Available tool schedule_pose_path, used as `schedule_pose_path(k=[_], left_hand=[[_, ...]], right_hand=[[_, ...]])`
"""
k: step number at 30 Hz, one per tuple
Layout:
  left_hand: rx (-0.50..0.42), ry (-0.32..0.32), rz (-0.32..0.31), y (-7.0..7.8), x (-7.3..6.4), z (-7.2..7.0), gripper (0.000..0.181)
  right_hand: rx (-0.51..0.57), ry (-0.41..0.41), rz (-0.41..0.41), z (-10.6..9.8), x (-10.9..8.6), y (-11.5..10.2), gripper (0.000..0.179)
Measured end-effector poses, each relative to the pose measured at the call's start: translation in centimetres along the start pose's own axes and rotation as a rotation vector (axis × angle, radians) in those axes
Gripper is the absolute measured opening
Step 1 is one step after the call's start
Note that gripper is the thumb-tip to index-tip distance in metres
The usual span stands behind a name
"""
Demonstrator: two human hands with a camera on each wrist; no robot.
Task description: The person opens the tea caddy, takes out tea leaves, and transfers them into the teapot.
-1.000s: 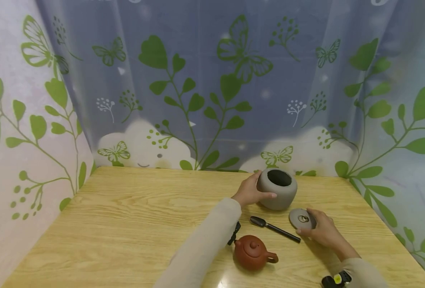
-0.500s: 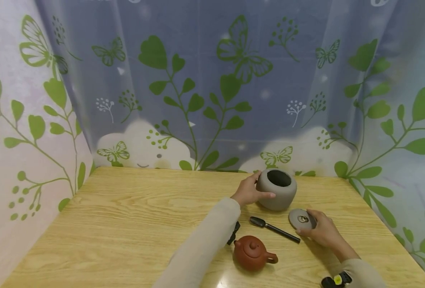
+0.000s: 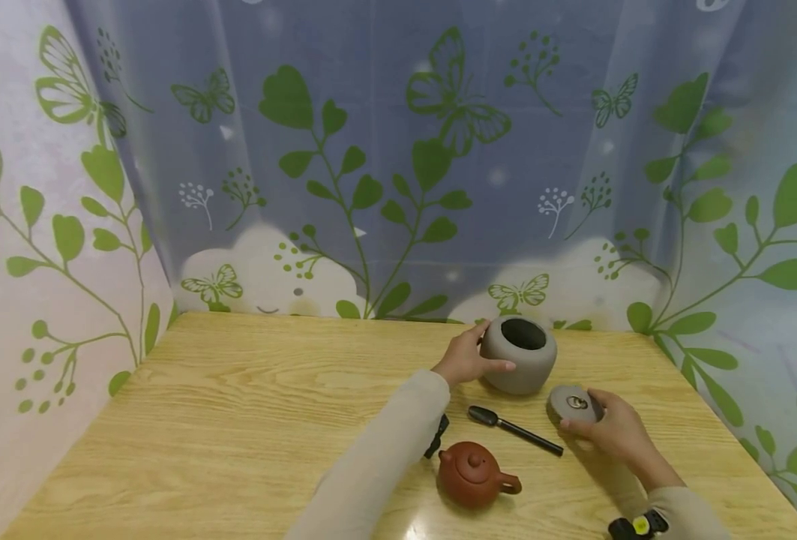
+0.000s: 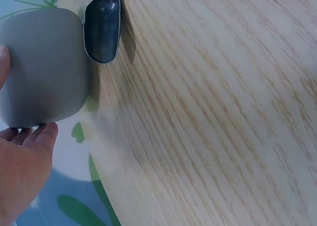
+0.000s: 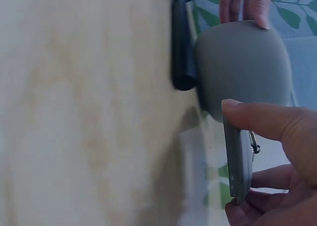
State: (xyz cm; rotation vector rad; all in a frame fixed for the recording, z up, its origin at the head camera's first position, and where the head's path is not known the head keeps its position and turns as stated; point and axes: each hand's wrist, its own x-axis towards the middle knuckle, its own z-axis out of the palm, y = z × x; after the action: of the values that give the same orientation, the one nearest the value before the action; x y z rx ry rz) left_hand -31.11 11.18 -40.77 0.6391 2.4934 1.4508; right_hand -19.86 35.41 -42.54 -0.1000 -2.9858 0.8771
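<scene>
A round grey jar [image 3: 521, 366] stands with its mouth uncovered near the back right of the table. My left hand [image 3: 467, 357] grips its left side, thumb across the front and fingers round behind; the left wrist view shows the jar's smooth wall [image 4: 47, 67]. To the jar's front right, my right hand [image 3: 614, 426] pinches the grey lid [image 3: 569, 406], which has a small metal ring on top. In the right wrist view the lid [image 5: 237, 156] is edge-on between thumb and fingers, off the table.
A black scoop [image 3: 516, 430] lies on the wooden table [image 3: 250, 420] in front of the jar, its bowl pointing left. Nearer me sits a reddish-brown teapot [image 3: 472, 474] with its handle to the right. A patterned curtain [image 3: 371, 187] hangs behind the table.
My right hand has raised the lid from the table and shifted slightly right and up. The left hand and jar have stayed in place.
</scene>
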Motion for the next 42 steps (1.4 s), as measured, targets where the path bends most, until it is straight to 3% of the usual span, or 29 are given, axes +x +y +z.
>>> schedule_pose_path(k=[13,25,42], left_hand=[[-0.012,-0.01,-0.001,-0.2,0.1,-0.1,0.092],[0.007,-0.007,0.007,-0.2,0.1,-0.1,0.092],[0.015,-0.01,0.013,-0.1,0.0,-0.1,0.09]], right_hand=[[0.082,0.021,0.047,-2.8,0.5,-2.4,0.096],[0.06,0.052,0.026,-5.1,1.6,-4.1,0.099],[0.105,0.05,-0.045,-3.6,4.7,-7.7,0.097]])
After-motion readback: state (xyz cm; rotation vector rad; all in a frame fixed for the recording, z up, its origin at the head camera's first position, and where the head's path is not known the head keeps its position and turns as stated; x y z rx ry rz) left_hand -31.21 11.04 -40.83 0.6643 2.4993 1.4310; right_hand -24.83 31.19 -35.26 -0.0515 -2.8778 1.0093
